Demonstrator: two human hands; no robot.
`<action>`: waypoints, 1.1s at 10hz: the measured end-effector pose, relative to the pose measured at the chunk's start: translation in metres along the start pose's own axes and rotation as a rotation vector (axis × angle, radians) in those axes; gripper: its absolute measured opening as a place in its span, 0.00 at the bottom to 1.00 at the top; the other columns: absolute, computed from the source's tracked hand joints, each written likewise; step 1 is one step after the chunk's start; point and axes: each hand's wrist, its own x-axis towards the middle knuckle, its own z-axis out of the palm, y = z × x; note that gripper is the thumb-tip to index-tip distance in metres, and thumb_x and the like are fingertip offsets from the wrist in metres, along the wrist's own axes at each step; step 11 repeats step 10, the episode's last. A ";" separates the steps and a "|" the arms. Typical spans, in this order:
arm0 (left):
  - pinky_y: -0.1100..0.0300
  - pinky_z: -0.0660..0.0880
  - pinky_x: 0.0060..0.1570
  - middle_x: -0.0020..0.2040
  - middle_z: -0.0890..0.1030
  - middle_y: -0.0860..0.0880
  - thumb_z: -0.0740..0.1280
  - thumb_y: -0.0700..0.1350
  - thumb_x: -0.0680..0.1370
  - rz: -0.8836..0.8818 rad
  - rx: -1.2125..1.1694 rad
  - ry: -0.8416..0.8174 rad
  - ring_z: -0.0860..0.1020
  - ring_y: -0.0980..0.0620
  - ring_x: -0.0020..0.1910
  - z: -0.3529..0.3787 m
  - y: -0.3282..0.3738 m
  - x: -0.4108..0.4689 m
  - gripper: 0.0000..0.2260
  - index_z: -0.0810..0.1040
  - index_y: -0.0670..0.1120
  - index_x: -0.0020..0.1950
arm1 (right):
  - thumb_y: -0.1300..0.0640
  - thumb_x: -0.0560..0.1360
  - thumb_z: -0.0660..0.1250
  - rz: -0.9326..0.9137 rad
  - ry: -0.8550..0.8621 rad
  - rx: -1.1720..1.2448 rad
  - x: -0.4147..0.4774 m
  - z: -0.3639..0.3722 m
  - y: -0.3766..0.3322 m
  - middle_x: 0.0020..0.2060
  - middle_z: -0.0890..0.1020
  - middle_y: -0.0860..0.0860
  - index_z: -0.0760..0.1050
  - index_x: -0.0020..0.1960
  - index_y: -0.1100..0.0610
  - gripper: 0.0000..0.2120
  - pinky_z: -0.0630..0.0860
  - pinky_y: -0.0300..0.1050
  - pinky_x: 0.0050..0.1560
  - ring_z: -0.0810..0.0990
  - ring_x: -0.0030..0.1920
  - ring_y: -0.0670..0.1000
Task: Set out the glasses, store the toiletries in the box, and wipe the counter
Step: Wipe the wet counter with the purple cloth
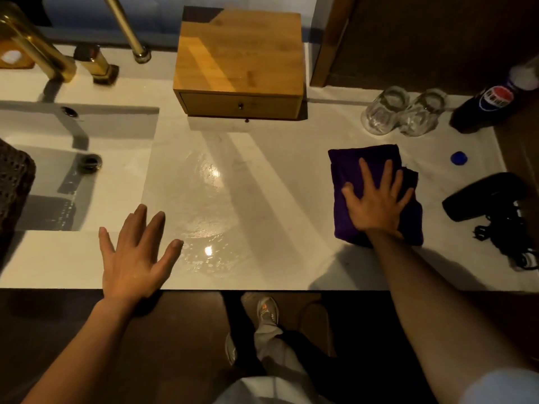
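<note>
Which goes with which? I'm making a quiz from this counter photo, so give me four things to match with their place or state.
Things:
1. purple cloth
2. two glasses
3. wooden box
4. blue bottle cap

Places or states:
A. drawer shut, at the back of the counter
B. loose between the cola bottle and the hair dryer
C. flat under the right hand
D. side by side, behind the cloth

Pairs: 1-C, 2-D, 3-A, 4-B
</note>
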 end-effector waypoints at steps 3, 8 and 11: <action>0.36 0.38 0.78 0.83 0.51 0.51 0.48 0.69 0.79 0.000 -0.015 -0.013 0.53 0.50 0.82 -0.003 0.002 0.000 0.32 0.57 0.56 0.80 | 0.30 0.75 0.45 -0.020 0.005 -0.027 0.001 0.000 0.000 0.81 0.47 0.57 0.46 0.80 0.39 0.35 0.42 0.72 0.75 0.45 0.80 0.65; 0.37 0.46 0.78 0.82 0.55 0.51 0.46 0.68 0.79 0.094 -0.182 -0.039 0.50 0.47 0.82 -0.014 -0.012 -0.027 0.31 0.61 0.56 0.78 | 0.34 0.79 0.51 0.037 -0.051 0.083 -0.054 -0.008 -0.016 0.81 0.42 0.59 0.47 0.81 0.46 0.35 0.39 0.68 0.76 0.41 0.80 0.63; 0.39 0.52 0.79 0.81 0.59 0.49 0.53 0.61 0.81 0.142 -0.225 0.001 0.53 0.48 0.82 0.000 -0.043 -0.093 0.27 0.65 0.52 0.78 | 0.47 0.79 0.62 -0.018 0.241 0.488 -0.160 -0.002 -0.037 0.75 0.61 0.54 0.70 0.70 0.51 0.21 0.61 0.61 0.73 0.61 0.75 0.57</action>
